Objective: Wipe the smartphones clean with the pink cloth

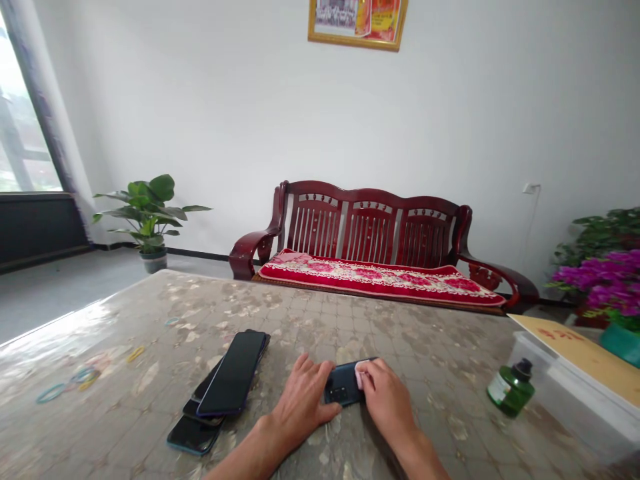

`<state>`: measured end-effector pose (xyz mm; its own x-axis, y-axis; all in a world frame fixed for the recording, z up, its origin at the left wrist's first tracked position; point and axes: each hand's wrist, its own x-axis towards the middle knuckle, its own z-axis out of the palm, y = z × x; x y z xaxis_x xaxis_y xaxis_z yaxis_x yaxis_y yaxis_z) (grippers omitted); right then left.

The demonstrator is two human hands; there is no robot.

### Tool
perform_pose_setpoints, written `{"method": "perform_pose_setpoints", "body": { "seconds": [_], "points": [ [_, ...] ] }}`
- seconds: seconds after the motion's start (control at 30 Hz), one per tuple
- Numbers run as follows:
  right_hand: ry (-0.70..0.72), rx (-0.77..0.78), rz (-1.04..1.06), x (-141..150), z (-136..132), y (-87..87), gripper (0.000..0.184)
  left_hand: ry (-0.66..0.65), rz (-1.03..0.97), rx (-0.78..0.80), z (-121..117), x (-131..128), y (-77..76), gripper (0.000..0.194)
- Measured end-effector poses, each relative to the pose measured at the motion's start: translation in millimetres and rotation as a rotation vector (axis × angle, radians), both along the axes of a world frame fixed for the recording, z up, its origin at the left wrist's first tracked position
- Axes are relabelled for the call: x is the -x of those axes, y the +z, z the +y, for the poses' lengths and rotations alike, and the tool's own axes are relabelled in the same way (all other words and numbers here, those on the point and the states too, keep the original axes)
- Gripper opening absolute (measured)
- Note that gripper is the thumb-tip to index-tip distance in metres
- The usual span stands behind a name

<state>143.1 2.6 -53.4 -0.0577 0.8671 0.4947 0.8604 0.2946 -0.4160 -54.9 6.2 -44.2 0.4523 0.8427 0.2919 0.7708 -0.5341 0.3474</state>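
A dark blue smartphone [345, 383] lies back side up on the table, its camera block towards my left hand [306, 393]. That hand grips the phone's left end, the thumb at the near edge and the fingers at the far edge. My right hand [387, 397] pinches a small folded whitish wipe [360, 373] and presses it on the right part of the phone's back. Further left, several phones lie in a loose pile; the top phone [235, 373] has its black screen up.
The table [295, 320] has a patterned cover. Rubber bands [85, 380] lie at its left. At right stand a green bottle [511, 389] and a clear plastic box [560, 393] with a tan envelope [575, 347] on it. Beyond the table is a wooden bench [373, 223].
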Motion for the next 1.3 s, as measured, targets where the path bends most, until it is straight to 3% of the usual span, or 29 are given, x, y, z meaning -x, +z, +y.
{"method": "perform_pose_setpoints", "body": {
  "seconds": [0.07, 0.13, 0.27, 0.37, 0.63, 0.93, 1.0, 1.17, 1.3],
  "points": [
    [0.101, 0.029, 0.01, 8.5, -5.4, 2.4, 0.026, 0.0, 0.0, -0.003, -0.2, 0.6, 0.1, 0.033],
    [0.103, 0.048, 0.004, 3.3, -5.0, 3.6, 0.025, 0.003, 0.005, -0.012, -0.4, 1.1, -0.1, 0.032],
    [-0.11, 0.002, 0.039, -32.8, 8.8, -0.7, 0.023, 0.019, 0.013, -0.019, -0.9, 1.0, -0.7, 0.034],
    [-0.156, -0.012, 0.085, -44.8, 14.8, -5.4, 0.024, 0.042, 0.009, 0.001, -1.7, 0.0, -0.2, 0.035],
    [0.096, 0.032, 0.001, -2.5, 0.0, 0.2, 0.027, 0.092, 0.011, 0.011, -3.0, -2.7, 1.7, 0.036],
    [-0.169, -0.018, -0.02, -41.9, 11.3, -5.2, 0.023, 0.161, 0.039, -0.021, -8.0, -7.8, 2.0, 0.036],
    [-0.13, 0.013, 0.031, -32.8, 6.7, -4.2, 0.023, 0.184, 0.055, -0.015, -9.9, -9.0, 2.9, 0.034],
    [0.181, 0.139, 0.202, -6.0, -1.2, -1.0, 0.026, 0.246, 0.111, -0.04, -12.3, -9.3, 7.1, 0.032],
    [0.106, 0.181, 0.474, -14.9, 8.8, -5.7, 0.024, 0.284, 0.215, -0.029, -17.7, -13.1, 11.5, 0.036]
  ]
}}
